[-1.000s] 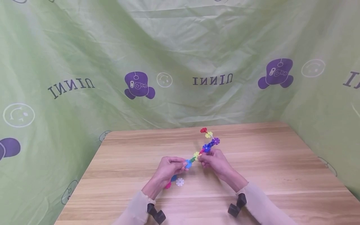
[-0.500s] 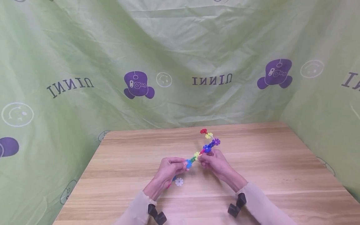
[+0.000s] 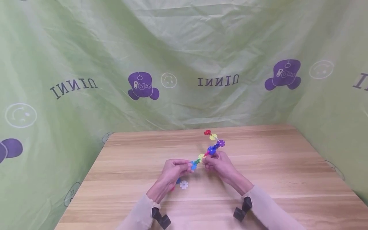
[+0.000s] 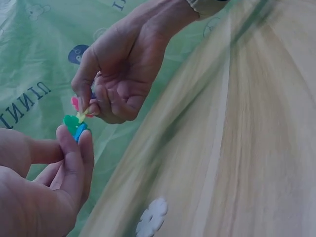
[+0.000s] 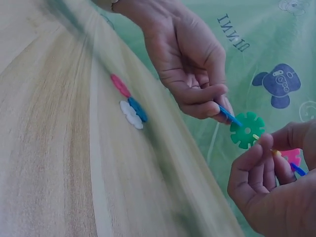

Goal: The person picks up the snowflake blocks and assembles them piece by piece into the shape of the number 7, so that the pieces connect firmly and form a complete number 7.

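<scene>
A chain of slotted snowflake discs is held above the table between both hands. My left hand (image 3: pixel 172 172) pinches the light blue disc (image 3: pixel 194 166) at its near end, where the blue edge meets the green disc (image 5: pixel 248 130). My right hand (image 3: pixel 220 164) pinches the chain around the yellow disc (image 3: pixel 201 157), whose middle is partly hidden by fingers in the right wrist view. Beyond it follow a pink disc (image 5: pixel 292 157), a dark blue disc (image 3: pixel 211 150), a purple disc (image 3: pixel 221 143), another yellow disc (image 3: pixel 213 137) and a red disc (image 3: pixel 207 132) at the far end.
Loose discs lie on the wooden table (image 3: pixel 129 150) near the left wrist: a white disc (image 3: pixel 184 184), a blue disc (image 5: pixel 138 109) and a pink disc (image 5: pixel 120 85). The left forearm partly covers the last two in the head view. A green printed cloth (image 3: pixel 184 105) hangs around the table.
The light blue disc has turned slightly in my left fingers and sits a little closer to the green disc. Both hands stay almost in place.
</scene>
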`<state>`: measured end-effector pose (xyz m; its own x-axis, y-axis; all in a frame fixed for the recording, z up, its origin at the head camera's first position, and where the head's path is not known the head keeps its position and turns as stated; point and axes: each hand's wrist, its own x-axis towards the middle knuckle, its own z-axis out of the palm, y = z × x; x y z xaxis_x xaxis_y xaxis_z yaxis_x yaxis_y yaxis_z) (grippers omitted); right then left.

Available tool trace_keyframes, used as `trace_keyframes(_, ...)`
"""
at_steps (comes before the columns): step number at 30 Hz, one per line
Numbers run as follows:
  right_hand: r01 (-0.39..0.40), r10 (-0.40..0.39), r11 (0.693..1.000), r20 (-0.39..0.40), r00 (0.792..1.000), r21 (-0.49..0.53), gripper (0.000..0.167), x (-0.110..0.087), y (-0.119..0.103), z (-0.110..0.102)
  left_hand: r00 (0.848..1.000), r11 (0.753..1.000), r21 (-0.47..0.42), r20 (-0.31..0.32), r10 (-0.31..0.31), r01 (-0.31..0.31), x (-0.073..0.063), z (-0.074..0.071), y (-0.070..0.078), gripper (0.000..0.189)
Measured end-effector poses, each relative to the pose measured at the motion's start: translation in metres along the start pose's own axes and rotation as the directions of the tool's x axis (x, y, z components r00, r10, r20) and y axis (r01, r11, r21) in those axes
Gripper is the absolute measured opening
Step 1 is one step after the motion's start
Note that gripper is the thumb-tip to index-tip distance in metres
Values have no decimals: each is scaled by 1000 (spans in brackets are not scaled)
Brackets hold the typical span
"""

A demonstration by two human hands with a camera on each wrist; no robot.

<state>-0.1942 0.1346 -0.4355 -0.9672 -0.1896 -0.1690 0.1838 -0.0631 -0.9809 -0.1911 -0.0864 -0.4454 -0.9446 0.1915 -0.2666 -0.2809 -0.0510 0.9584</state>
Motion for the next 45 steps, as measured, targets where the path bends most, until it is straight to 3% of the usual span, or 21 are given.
trace_keyframes(6, -9, 9, 1000, -17, 1000, -21, 20, 0, 1, 4, 997, 993, 101, 54, 48, -53, 1, -9, 3, 30)
trace_keyframes(9, -3, 2, 1000, -41, 999, -22, 18, 2, 1, 4, 992, 969, 220, 78, 95, -110, -1, -17, 6, 31)
trace_keyframes(12, 5, -8, 999, -61, 998, -36, 17, 3, -1, 3, 984, 916, 359, 97, 152, -177, -3, -26, 8, 30)
trace_keyframes(15, 4, -7, 999, -74, 997, -50, 16, 3, -3, 0, 977, 849, 483, 108, 186, -215, -4, -36, 9, 27)
trace_keyframes(24, 4, -7, 999, -72, 997, -44, 21, 2, -4, -6, 962, 652, 709, 172, 212, -270, -9, -55, 5, 19)
trace_keyframes(27, -2, -1, 999, -71, 997, -39, 21, 2, -3, -7, 959, 609, 741, 202, 199, -283, -10, -59, 1, 22)
trace_keyframes(29, -5, 2, 999, -71, 997, -34, 21, 3, -2, -7, 958, 601, 747, 218, 185, -286, -11, -62, -2, 25)
trace_keyframes(36, -6, 5, 1000, -76, 997, -19, 20, 3, -1, -8, 959, 614, 737, 232, 163, -283, -11, -66, -4, 30)
trace_keyframes(41, -6, 4, 1000, -79, 997, -16, 23, 3, -1, -8, 957, 610, 739, 255, 141, -287, -7, -63, -6, 31)
trace_keyframes(45, -12, 11, 1000, -70, 997, -16, 24, 3, 0, -8, 962, 625, 734, 244, 125, -267, -5, -61, -9, 34)
